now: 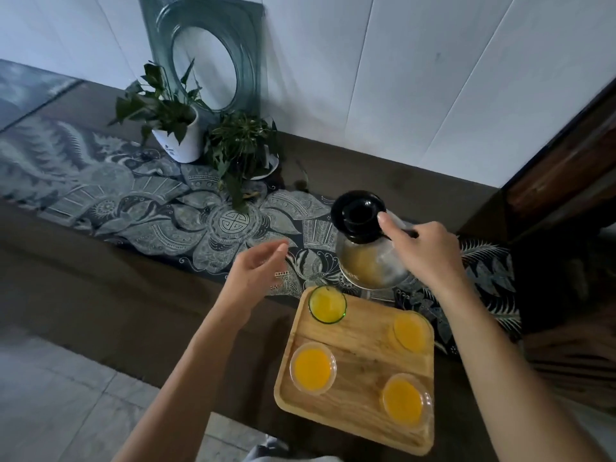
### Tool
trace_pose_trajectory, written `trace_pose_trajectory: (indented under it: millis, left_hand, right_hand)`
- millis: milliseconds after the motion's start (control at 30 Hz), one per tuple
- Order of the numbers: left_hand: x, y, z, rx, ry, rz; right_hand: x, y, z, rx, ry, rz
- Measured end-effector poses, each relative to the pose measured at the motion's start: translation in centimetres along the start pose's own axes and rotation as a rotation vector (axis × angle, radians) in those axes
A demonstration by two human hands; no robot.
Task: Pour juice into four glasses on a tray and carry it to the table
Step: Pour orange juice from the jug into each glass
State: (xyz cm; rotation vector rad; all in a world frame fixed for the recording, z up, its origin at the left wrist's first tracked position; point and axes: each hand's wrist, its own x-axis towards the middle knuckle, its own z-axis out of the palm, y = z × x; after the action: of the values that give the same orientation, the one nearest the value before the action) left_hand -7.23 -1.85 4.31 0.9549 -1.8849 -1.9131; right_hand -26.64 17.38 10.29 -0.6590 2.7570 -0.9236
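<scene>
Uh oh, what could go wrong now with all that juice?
The wooden tray sticks out past the dark counter's edge, so it might tip when lifted. The four full glasses, like the green-rimmed glass at the tray's far corner, could slosh while being carried. The right hand holds the glass jug with the black lid close to that glass and might bump it.

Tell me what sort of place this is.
Probably a home, at a sideboard against a wall. A patterned runner covers the dark wooden top, with potted plants and a mirror leaning on the wall, and tiled floor below.
</scene>
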Motion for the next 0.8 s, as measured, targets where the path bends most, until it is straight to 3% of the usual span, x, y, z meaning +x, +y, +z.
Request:
trace_pose_trajectory:
  millis: [100,200,400,533,667,800]
  left_hand:
    - [-1.2,1.3,-0.9,-0.012,-0.041,0.013]
    - [-1.7,1.3,-2.1,-0.002,-0.059,-0.016]
    - [-1.6,-1.7,-5.5,-0.026,0.106,-0.204]
    - [-1.3,-4.6,-7.9,-0.018,0.150,-0.319]
    - [-1.4,-8.1,-9.5,-0.001,0.147,-0.392]
    - [-1.3,-11.5,-10.9,0.068,0.113,-0.351]
  right_hand:
    - [-2.5,-2.7,2.4,0.324,0.003,0.041]
    - [-5.2,-5.3,6.7,0.699,-0.118,0.105]
    - [-9.7,-8.7,18.6,1.158,-0.429,0.183]
    - [-11.9,-8.7,24.0,1.219,-0.593,0.275]
    - [-13.3,-8.5,27.1,1.148,-0.640,0.323]
    - [-14.1,-9.3,28.8,1.160,-0.649,0.377]
